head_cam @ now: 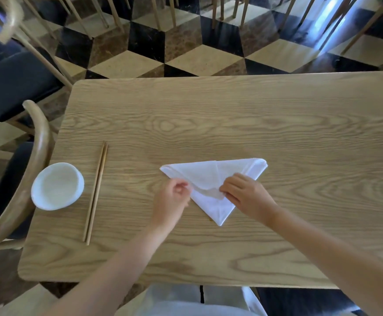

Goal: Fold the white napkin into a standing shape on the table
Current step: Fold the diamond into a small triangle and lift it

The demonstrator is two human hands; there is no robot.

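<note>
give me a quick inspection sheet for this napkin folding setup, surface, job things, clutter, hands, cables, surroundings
surface: light wooden table with rounded corners and visible grain
job's things: white napkin lies flat as a folded triangle, point toward the person; not standing yet
clutter: white bowl near the table's left edge; chopsticks paired beside it, apart from the napkin
grippers: left hand pinches the napkin's left edge; right hand holds a folded flap near the middle, fingers curled
cables: nothing seen
surroundings: wooden chairs with dark seats at the left; checkered floor beyond the table
</note>
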